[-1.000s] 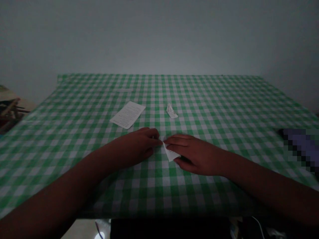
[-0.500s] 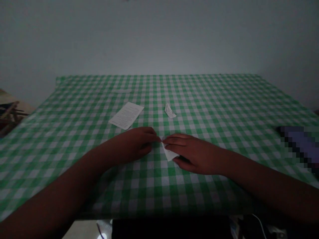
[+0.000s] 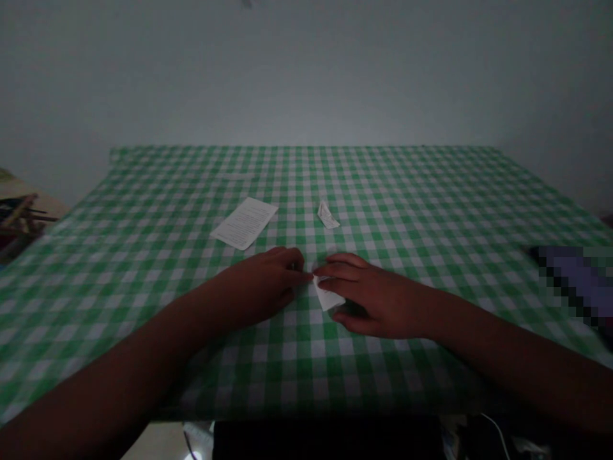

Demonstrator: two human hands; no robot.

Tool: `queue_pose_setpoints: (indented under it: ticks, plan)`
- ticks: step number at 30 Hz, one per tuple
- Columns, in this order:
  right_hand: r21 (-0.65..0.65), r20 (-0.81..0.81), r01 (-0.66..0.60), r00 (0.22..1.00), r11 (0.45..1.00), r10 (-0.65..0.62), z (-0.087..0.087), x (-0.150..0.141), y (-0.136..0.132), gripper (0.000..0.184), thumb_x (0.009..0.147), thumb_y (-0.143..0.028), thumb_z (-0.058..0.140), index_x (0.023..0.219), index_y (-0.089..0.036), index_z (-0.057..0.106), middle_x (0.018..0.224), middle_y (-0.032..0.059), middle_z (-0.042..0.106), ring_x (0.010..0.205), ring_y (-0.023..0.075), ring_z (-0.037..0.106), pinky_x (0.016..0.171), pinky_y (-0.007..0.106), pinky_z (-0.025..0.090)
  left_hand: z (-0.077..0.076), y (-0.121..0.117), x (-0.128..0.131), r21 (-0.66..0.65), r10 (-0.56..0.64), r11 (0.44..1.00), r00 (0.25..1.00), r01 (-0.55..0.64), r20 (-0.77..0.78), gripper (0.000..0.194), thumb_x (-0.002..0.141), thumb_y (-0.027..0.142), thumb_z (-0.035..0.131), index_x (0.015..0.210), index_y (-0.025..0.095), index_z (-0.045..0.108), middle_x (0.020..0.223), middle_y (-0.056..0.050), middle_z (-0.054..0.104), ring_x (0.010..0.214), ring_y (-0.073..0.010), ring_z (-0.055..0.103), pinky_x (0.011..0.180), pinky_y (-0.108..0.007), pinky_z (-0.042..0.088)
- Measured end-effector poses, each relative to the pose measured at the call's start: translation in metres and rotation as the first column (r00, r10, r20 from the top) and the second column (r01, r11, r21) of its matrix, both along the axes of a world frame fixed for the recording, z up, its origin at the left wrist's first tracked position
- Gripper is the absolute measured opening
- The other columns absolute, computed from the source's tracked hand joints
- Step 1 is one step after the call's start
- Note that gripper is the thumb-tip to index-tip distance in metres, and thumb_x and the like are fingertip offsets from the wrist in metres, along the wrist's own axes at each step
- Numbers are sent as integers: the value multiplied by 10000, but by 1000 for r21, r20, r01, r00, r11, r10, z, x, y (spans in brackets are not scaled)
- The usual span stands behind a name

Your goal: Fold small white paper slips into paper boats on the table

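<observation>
A small folded piece of white paper (image 3: 329, 298) lies on the checked cloth, partly covered by my right hand (image 3: 359, 291). That hand is flat over it with its fingers stretched out and its thumb apart, near the paper's lower edge. My left hand (image 3: 275, 281) points its index finger at the paper's upper left corner, the tip touching or almost touching it. Its other fingers are curled and its thumb is apart below. Beyond the hands stands a small folded printed paper (image 3: 328, 216), with a flat printed sheet (image 3: 245, 223) to its left.
A green and white checked tablecloth (image 3: 407, 191) covers the table, which reaches to a plain wall (image 3: 306, 70). A dark, pixelated flat object (image 3: 569, 275) lies at the right edge. Cables and other items show below the table's front edge.
My left index finger is stretched out further towards the paper's corner, while the other fingers curl more. The right hand stays on the paper, its fingers slightly more spread.
</observation>
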State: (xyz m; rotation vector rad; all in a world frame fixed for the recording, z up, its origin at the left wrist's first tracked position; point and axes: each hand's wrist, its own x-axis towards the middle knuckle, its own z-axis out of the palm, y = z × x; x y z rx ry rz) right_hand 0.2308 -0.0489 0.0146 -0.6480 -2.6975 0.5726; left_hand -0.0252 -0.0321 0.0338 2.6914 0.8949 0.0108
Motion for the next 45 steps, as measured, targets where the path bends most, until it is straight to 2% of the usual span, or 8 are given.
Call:
queue_pose_setpoints:
  ticks: [4, 8, 13, 20, 25, 31, 40, 45]
  plan:
    - [16, 26, 6, 1000, 1000, -7, 5, 3, 1, 422, 932, -348, 594, 1301, -144, 600, 1346, 166, 579, 1322, 306, 424, 1099, 533, 368, 2, -6, 5, 153, -14, 988, 995, 29, -96, 315, 880, 111, 561, 1160, 219, 659, 1187, -84, 591, 1047, -238, 568, 932, -413, 479]
    - [20, 42, 48, 998, 999, -49, 5, 4, 5, 322, 995, -301, 498, 1235, -161, 661, 1255, 147, 612, 1235, 271, 494, 1052, 484, 400, 2, -10, 9, 211, -51, 974, 990, 78, -132, 279, 873, 115, 552, 1129, 177, 645, 1265, -92, 586, 1103, -274, 533, 933, -438, 466]
    - [32, -17, 89, 996, 996, -88, -2, 2, 9, 228, 981, -251, 532, 1063, -169, 729, 1144, 117, 651, 1147, 241, 541, 1032, 432, 420, 0, -11, 11, 193, -70, 977, 990, 93, -122, 258, 871, 83, 535, 1099, 158, 629, 1241, -70, 622, 1106, -265, 530, 949, -429, 445]
    - [29, -51, 56, 997, 998, -54, -8, 2, 14, 177, 945, -242, 587, 1033, -160, 717, 1116, 111, 655, 1087, 225, 575, 993, 420, 442, -5, -10, 9, 173, -71, 981, 993, 87, -97, 279, 867, 83, 535, 1123, 168, 608, 1272, -60, 625, 1164, -266, 542, 985, -446, 424]
    - [-10, -63, 47, 997, 999, -47, -11, 5, 16, 264, 911, -293, 643, 1126, -145, 680, 1161, 135, 614, 1108, 240, 560, 979, 419, 458, -10, -8, 13, 119, -30, 992, 998, 36, -47, 212, 929, 178, 525, 1122, 164, 609, 1220, -72, 627, 1091, -243, 576, 966, -426, 462]
    - [33, -72, 35, 997, 999, -33, -16, 5, 16, 274, 909, -299, 647, 1140, -150, 655, 1150, 129, 597, 1102, 244, 546, 975, 424, 456, -13, -6, 21, 95, 21, 995, 1000, -21, -1, 212, 975, 330, 551, 1033, 149, 642, 1071, -72, 636, 1006, -229, 577, 922, -405, 492]
    - [41, -75, 35, 997, 999, -31, -15, 3, 15, 280, 921, -330, 633, 1150, -169, 635, 1127, 114, 596, 1081, 246, 547, 960, 442, 453, -14, -10, 26, 114, 73, 991, 997, -73, 6, 228, 949, 368, 601, 1015, 153, 638, 1036, -67, 628, 994, -235, 569, 900, -416, 492]
    - [-25, -85, 16, 996, 1000, -19, -10, 6, 16, 272, 904, -264, 629, 1150, -148, 645, 1147, 132, 599, 1100, 245, 547, 971, 433, 454, -13, -10, 26, 112, 72, 991, 997, -72, 3, 212, 938, 346, 621, 1010, 148, 635, 1045, -68, 626, 997, -237, 572, 895, -417, 496]
